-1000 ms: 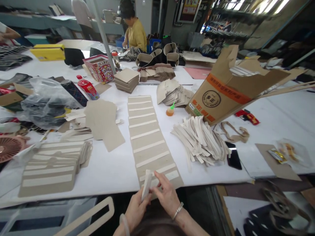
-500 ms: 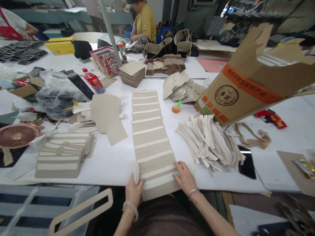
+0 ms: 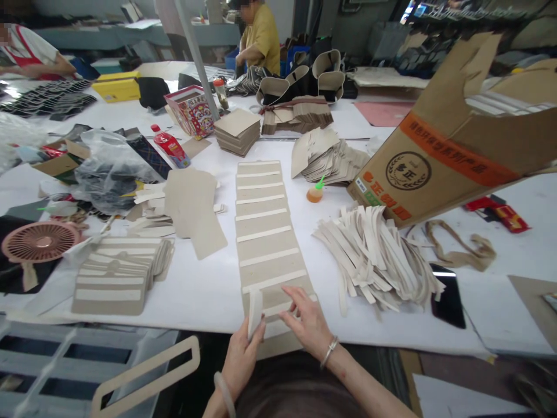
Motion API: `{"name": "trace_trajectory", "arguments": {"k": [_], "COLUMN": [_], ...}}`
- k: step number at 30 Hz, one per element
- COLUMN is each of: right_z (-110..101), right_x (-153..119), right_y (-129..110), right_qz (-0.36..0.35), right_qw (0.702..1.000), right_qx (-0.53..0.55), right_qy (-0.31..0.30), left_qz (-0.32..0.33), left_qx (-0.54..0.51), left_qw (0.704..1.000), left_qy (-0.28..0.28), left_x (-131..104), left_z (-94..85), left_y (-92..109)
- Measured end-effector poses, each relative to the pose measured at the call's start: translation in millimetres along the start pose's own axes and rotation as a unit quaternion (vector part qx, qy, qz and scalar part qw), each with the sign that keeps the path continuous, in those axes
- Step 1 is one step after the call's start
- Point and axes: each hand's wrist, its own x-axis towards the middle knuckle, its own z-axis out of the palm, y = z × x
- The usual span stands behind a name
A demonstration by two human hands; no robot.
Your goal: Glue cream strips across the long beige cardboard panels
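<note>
Several striped cards [image 3: 266,246]
Left hand [image 3: 241,351] pinches pale strips [image 3: 255,310]; right hand's [image 3: 310,325] grip half-parted, seemingly empty; light pressure likely prevents creases.

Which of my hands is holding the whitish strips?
Your left hand: the whitish strips stand up in its grip, while your right hand shows none.

You have cream strips [image 3: 255,310], pale-striped beige panels [image 3: 268,244], a white worktop [image 3: 198,299], a pink fan [image 3: 43,241], a yellow box [image 3: 116,87].

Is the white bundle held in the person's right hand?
No, the left hand holds the white bundle, while the right hand is apart from it.
</note>
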Motion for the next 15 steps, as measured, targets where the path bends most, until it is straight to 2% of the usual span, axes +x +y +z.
{"name": "trace_trajectory", "arguments": {"k": [2,5,9,15], "right_z": [6,11,14,25], "right_x": [1,-2,-10,-20], "right_y": [-21,-33,-24,-7], "right_qz": [-0.030,-0.038,-0.037,-0.115], "right_qw": [0.999,0.998,0.998,0.985], "right_qx": [0.026,0.039,0.014,-0.076], "right_qy": [-0.022,-0.011,0.041,0.100], "left_qz": [-0.003,-0.005,-0.029,-0.071], "left_qx": [-0.009,-0.027,-0.094,-0.187], "left_qw": [0.999,0.997,0.991,0.976], "left_qy": [-0.043,-0.069,-0.090,-0.084], "left_x": [-5,-9,-10,-11], "left_z": [5.0,11.4,21.4,41.3], "left_y": [13,25,20,9]}}
